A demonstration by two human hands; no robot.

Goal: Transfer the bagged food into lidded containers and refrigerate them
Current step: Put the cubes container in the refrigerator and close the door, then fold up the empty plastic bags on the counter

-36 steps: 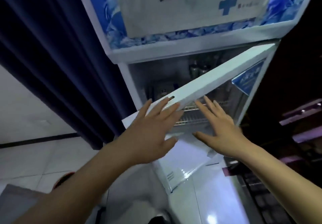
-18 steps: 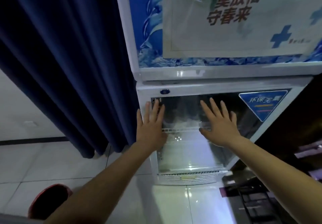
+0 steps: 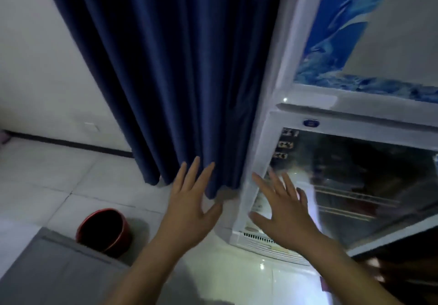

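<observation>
Now both hands, left hand (image 3: 189, 212) and right hand (image 3: 283, 210), are hovering flat-fingered, empty, beside the shut refrigerator door (image 3: 355, 186); refrigeration step likely ending.

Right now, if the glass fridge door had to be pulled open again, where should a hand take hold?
Probably the glass fridge door at its white left frame edge, coming from the curtain side. That edge runs tall and narrow beside the open right hand; no separate handle shows.
</observation>
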